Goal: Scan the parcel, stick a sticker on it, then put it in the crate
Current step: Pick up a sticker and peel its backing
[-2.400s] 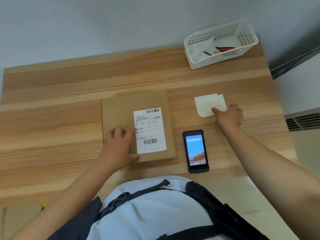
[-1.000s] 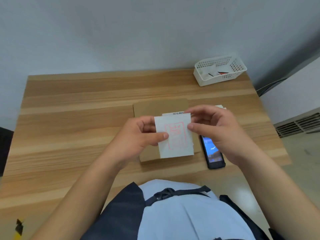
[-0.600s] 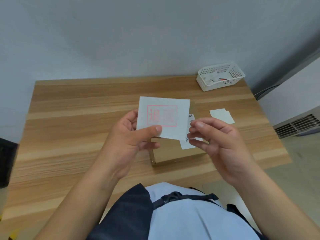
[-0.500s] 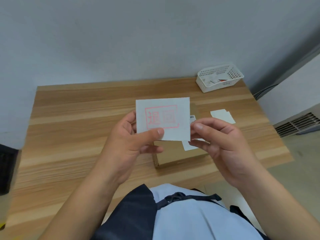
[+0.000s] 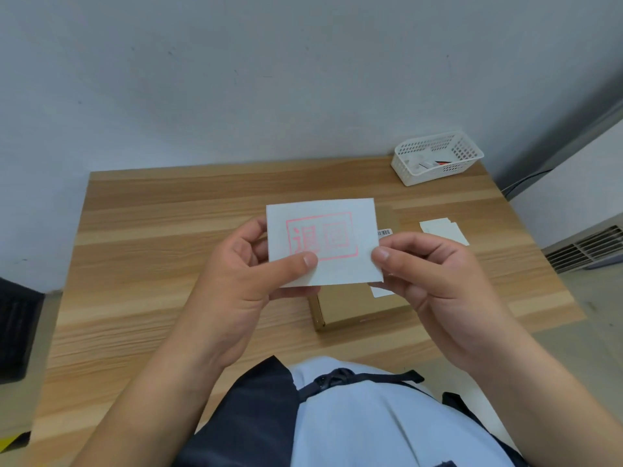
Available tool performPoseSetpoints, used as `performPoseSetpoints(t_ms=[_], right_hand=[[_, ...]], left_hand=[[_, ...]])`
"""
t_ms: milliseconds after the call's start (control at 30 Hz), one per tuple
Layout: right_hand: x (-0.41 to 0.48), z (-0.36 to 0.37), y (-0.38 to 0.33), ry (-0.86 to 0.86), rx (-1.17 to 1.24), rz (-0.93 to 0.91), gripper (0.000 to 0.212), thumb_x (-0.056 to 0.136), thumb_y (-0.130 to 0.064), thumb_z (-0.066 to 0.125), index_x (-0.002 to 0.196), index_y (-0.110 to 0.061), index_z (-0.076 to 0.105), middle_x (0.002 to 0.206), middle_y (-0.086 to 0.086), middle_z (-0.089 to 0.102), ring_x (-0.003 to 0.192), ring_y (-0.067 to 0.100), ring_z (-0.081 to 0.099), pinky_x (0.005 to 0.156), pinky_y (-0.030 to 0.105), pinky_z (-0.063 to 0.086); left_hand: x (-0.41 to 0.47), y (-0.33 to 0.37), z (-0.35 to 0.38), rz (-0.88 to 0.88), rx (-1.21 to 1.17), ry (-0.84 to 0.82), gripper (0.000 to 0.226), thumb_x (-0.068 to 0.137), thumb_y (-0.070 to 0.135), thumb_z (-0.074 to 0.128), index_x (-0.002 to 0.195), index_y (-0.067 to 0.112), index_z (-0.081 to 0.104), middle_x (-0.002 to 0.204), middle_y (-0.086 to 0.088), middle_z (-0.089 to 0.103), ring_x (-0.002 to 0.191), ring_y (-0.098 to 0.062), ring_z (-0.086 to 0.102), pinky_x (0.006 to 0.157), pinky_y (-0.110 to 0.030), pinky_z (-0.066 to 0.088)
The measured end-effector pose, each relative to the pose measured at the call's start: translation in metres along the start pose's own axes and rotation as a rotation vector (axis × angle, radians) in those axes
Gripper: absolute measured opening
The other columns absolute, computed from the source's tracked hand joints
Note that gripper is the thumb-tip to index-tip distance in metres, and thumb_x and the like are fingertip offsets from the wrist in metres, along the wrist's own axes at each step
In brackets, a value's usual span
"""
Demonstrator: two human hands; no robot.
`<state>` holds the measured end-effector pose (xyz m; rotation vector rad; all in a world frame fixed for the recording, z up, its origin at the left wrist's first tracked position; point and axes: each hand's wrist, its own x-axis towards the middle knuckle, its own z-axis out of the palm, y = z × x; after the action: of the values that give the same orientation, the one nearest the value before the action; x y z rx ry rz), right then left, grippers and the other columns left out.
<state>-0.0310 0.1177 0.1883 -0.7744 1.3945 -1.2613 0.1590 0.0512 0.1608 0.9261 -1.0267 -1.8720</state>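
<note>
A white rectangular sticker [image 5: 323,241], printed with a red frame and two red characters, is held up above the worktop [image 5: 151,230] between both hands, its printed face turned towards the camera. It is gripped at its lower left by the left hand [image 5: 242,288]: the thumb [image 5: 296,264] is pressed on the front and the fingers are curled behind. Its lower right edge is pinched by the right hand [image 5: 438,284] between thumb and bent forefinger.

The parcel [image 5: 357,308], a flat brown cardboard box, is seen lying on the worktop just beneath the sticker and is largely covered by it and by the hands. Only its near edge and near left corner are shown plainly. Small parts of its white shipping label [image 5: 384,232] are exposed to the right of the sticker, a barcode above the right hand and a plain corner below it.

A small stack of white stickers [image 5: 445,229] is laid on the worktop to the right of the parcel, beyond the right hand. The white perforated plastic crate [image 5: 438,160] is placed at the far right corner of the worktop, well apart from the parcel; a few small items are held in it, but what they are cannot be told. A ventilation grille [image 5: 586,247] is seen low on the right, off the worktop.
</note>
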Motion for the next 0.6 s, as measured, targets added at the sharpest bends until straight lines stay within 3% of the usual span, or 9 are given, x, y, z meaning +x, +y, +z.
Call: performPoseSetpoints(t_ms=[100,233,333,600], right_hand=[[0.001,0.004,0.000,0.002,0.002,-0.020,0.010,0.063,-0.019,0.076,0.071,-0.016,0.079,0.070,-0.001,0.073,0.068,0.010,0.066,0.068,0.020,0.054],[0.002,0.006,0.001,-0.064,-0.013,-0.011,0.017,0.068,-0.004,0.081,0.080,-0.016,0.080,0.081,0.010,0.077,0.076,0.019,0.070,0.079,0.029,0.058],[0.001,0.005,0.005,-0.077,0.000,0.008,0.014,0.072,-0.006,0.071,0.079,-0.015,0.079,0.075,0.008,0.076,0.070,0.017,0.070,0.077,0.028,0.057],[-0.002,0.007,0.009,-0.062,-0.010,0.008,0.014,0.071,-0.008,0.072,0.080,-0.015,0.080,0.077,0.007,0.076,0.072,0.018,0.069,0.081,0.031,0.057]], left_hand=[[-0.001,0.001,-0.004,0.013,-0.026,0.024,0.047,0.064,0.004,0.071,0.110,0.012,0.064,0.095,-0.006,0.080,0.078,-0.019,0.076,0.054,-0.025,0.057],[-0.001,0.002,-0.010,0.020,-0.038,0.060,0.045,0.067,0.005,0.070,0.110,0.014,0.065,0.099,-0.005,0.079,0.084,-0.017,0.076,0.055,-0.022,0.057],[0.000,0.002,-0.014,0.024,-0.046,0.082,0.045,0.067,0.006,0.070,0.111,0.014,0.064,0.099,-0.004,0.079,0.085,-0.016,0.076,0.056,-0.021,0.057],[-0.001,0.002,-0.014,0.019,-0.047,0.078,0.045,0.067,0.006,0.070,0.110,0.015,0.064,0.098,-0.003,0.079,0.086,-0.016,0.076,0.057,-0.021,0.057]])
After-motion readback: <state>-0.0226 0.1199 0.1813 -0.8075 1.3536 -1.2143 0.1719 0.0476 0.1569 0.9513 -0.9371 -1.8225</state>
